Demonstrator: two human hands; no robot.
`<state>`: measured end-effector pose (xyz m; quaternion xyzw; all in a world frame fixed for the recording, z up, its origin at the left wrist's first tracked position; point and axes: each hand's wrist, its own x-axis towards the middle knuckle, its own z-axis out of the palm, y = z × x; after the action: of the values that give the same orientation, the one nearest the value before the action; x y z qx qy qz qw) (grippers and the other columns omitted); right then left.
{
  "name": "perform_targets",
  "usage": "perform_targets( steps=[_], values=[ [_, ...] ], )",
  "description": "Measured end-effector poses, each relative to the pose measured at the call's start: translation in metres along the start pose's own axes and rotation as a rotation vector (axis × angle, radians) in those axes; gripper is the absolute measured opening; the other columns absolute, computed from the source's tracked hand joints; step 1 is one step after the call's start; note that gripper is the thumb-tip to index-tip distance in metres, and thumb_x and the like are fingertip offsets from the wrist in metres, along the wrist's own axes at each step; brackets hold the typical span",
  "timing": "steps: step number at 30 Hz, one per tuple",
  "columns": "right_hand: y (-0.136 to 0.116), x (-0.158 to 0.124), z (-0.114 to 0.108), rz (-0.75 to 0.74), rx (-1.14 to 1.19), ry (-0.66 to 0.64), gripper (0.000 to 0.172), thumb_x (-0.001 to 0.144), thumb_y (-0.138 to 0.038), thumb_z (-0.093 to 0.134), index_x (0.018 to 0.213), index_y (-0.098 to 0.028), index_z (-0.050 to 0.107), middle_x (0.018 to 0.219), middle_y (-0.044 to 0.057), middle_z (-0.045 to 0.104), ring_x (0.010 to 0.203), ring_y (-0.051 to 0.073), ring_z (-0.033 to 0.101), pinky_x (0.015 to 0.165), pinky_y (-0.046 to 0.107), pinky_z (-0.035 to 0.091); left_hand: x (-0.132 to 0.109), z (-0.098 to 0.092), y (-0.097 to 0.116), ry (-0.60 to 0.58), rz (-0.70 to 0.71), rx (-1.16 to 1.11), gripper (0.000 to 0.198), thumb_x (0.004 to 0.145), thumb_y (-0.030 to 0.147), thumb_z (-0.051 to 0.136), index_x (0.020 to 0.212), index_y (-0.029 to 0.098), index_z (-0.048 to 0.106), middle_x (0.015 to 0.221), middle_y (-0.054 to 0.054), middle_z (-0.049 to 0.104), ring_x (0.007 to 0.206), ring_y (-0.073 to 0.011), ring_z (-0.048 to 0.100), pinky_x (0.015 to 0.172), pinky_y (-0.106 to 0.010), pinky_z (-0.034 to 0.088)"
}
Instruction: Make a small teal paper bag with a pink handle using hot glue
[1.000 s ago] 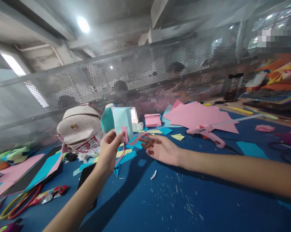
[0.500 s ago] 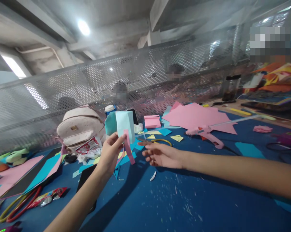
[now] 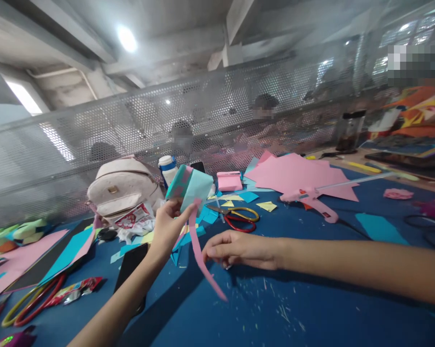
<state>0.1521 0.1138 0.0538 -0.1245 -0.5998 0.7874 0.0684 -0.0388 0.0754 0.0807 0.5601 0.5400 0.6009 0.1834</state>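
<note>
My left hand (image 3: 168,226) is raised above the blue table (image 3: 260,308) and grips a small light-blue paper box (image 3: 192,185), tilted to the left. A long pink paper strip (image 3: 203,258) hangs from the box down toward the table. My right hand (image 3: 239,249) rests low on the table just right of the strip, fingers curled together over a small white scrap; whether it grips the scrap is hidden. Scissors with yellow and red handles (image 3: 239,218) lie just beyond my right hand.
A pink glue gun (image 3: 313,200) lies on a large pink sheet (image 3: 293,173). A beige backpack (image 3: 121,188), a white bottle (image 3: 166,166) and paper scraps sit at the back left. A black phone (image 3: 130,262) lies under my left forearm. People sit behind a perforated metal screen (image 3: 105,135).
My right hand has drawn back from the strip and dropped onto the table, uncovering the scissors. The box has tilted left and the pink strip now hangs straight down.
</note>
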Motion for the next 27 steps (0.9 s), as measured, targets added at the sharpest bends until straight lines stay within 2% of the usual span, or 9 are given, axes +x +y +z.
perform_targets(
  steps=[2,4,7,13,17,20,22,24,27],
  values=[
    [-0.003,-0.006,0.0,-0.05,0.021,-0.006,0.021,0.082,-0.031,0.069,0.098,-0.018,0.072,0.106,0.005,0.065,0.084,0.007,0.057,0.064,0.015,0.042,0.002,-0.002,-0.005,0.031,0.052,0.141,0.019,0.072,0.034,0.072,0.075,0.016,0.066,0.068,0.001,0.063,0.057,-0.0105,0.048,0.052,-0.021,0.035],
    [-0.007,-0.011,0.002,-0.09,0.085,-0.065,0.024,0.085,-0.027,0.064,0.107,-0.02,0.07,0.126,0.007,0.059,0.107,0.014,0.056,0.077,0.02,0.046,0.003,-0.002,-0.01,0.052,0.076,0.23,0.02,0.071,0.034,0.072,0.068,0.016,0.064,0.06,0.003,0.057,0.051,-0.009,0.041,0.047,-0.021,0.029],
    [-0.012,-0.015,0.007,-0.163,0.098,-0.065,0.029,0.085,-0.024,0.063,0.114,-0.022,0.066,0.132,0.008,0.055,0.119,0.018,0.052,0.087,0.026,0.046,0.003,0.0,-0.013,0.052,0.058,0.234,0.02,0.068,0.033,0.072,0.066,0.016,0.064,0.057,0.003,0.055,0.052,-0.0097,0.041,0.047,-0.021,0.028],
    [-0.007,-0.003,0.01,-0.291,0.022,0.153,0.022,0.081,-0.028,0.069,0.098,-0.018,0.059,0.113,0.007,0.064,0.103,0.017,0.063,0.077,0.023,0.05,-0.003,0.005,-0.01,0.012,0.052,0.265,0.016,0.068,0.031,0.071,0.069,0.015,0.067,0.057,0.003,0.055,0.054,-0.011,0.044,0.049,-0.022,0.031],
    [0.001,0.012,0.013,-0.29,0.076,0.245,0.039,0.072,-0.026,0.077,0.1,-0.02,0.051,0.102,0.004,0.066,0.088,0.015,0.068,0.069,0.021,0.051,-0.004,0.008,-0.011,0.005,0.085,0.327,0.021,0.068,0.033,0.072,0.062,0.016,0.061,0.051,0.005,0.043,0.051,-0.0102,0.037,0.049,-0.023,0.028],
    [0.004,0.021,0.016,-0.31,-0.001,0.231,0.041,0.073,-0.027,0.076,0.106,-0.021,0.053,0.09,0.0,0.067,0.071,0.011,0.068,0.063,0.021,0.05,-0.004,0.009,-0.015,0.004,0.083,0.352,0.026,0.071,0.037,0.07,0.061,0.017,0.058,0.053,0.005,0.043,0.053,-0.0108,0.038,0.05,-0.023,0.028],
    [0.005,0.025,0.017,-0.331,-0.059,0.196,0.029,0.078,-0.03,0.071,0.101,-0.02,0.057,0.085,0.001,0.068,0.062,0.01,0.067,0.058,0.02,0.048,-0.004,0.009,-0.017,-0.004,0.074,0.36,0.026,0.073,0.037,0.069,0.062,0.017,0.057,0.055,0.004,0.047,0.054,-0.0112,0.04,0.051,-0.023,0.03],
    [0.005,0.028,0.018,-0.346,-0.101,0.158,0.022,0.082,-0.035,0.066,0.093,-0.018,0.059,0.085,0.004,0.07,0.059,0.009,0.066,0.054,0.019,0.046,-0.004,0.009,-0.017,-0.002,0.07,0.374,0.024,0.073,0.037,0.068,0.063,0.017,0.057,0.057,0.003,0.05,0.055,-0.0116,0.042,0.052,-0.023,0.032],
    [0.0,0.028,0.016,-0.366,-0.137,0.156,0.026,0.085,-0.042,0.062,0.089,-0.016,0.059,0.085,0.006,0.07,0.057,0.01,0.065,0.048,0.018,0.042,-0.003,0.007,-0.018,0.012,0.055,0.362,0.019,0.071,0.034,0.069,0.069,0.016,0.061,0.062,0.001,0.056,0.058,-0.0129,0.048,0.055,-0.024,0.036]
  ],
)
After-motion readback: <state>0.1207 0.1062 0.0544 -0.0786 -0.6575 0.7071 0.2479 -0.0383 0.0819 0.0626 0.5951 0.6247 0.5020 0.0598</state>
